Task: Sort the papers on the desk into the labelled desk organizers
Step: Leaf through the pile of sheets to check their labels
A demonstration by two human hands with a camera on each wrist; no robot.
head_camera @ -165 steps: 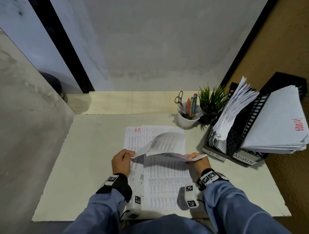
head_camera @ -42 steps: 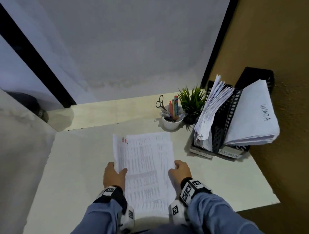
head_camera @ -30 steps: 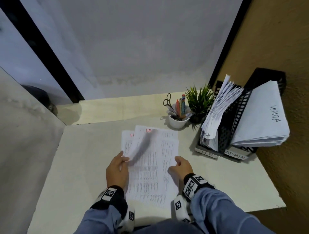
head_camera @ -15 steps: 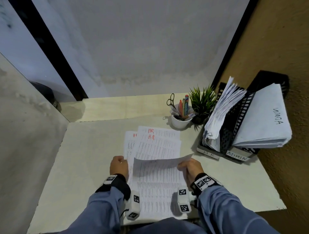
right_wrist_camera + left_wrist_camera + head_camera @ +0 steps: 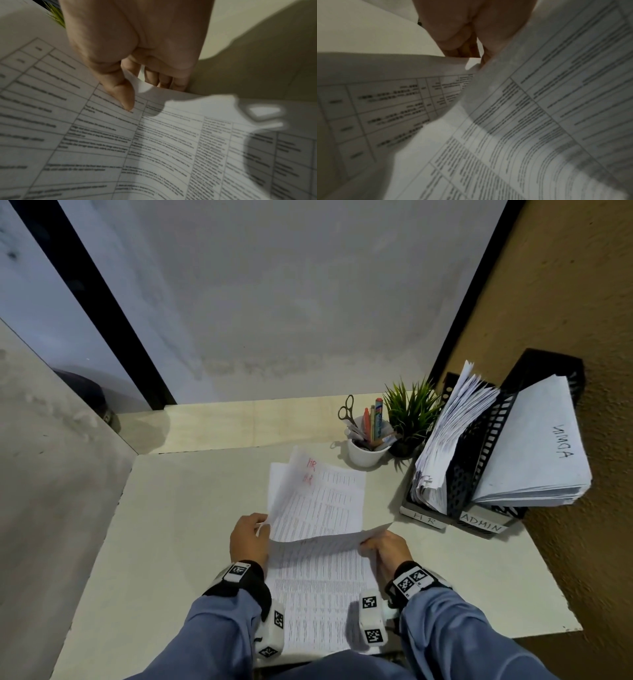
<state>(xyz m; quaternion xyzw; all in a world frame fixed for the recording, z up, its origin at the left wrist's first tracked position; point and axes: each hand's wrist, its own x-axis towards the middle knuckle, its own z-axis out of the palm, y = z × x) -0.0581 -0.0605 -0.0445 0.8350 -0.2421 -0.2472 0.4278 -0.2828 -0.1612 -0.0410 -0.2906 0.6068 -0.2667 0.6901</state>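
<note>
Printed table sheets lie in front of me on the desk. My left hand (image 5: 261,525) (image 5: 467,44) pinches the left edge of one blurred sheet (image 5: 291,491) marked HR in red, tilted up over the far pile (image 5: 337,501). My right hand (image 5: 365,542) (image 5: 135,86) pinches the raised top edge of the near stack (image 5: 322,583), thumb on top and fingers underneath. At the right stands the black desk organizer (image 5: 479,446). Its HR label (image 5: 423,517) fronts a full slot of papers (image 5: 452,436). Its ADMIN label (image 5: 481,526) fronts a leaning stack (image 5: 534,450).
A white cup (image 5: 364,451) with scissors and pens and a small green plant (image 5: 409,409) stand just left of the organizer, behind the far pile. Walls close in at the back and right. The desk's left half (image 5: 178,525) is bare surface.
My left hand has taken a sheet by its left edge and swung it up over the far pile. My right hand still pinches the near stack's top edge.
</note>
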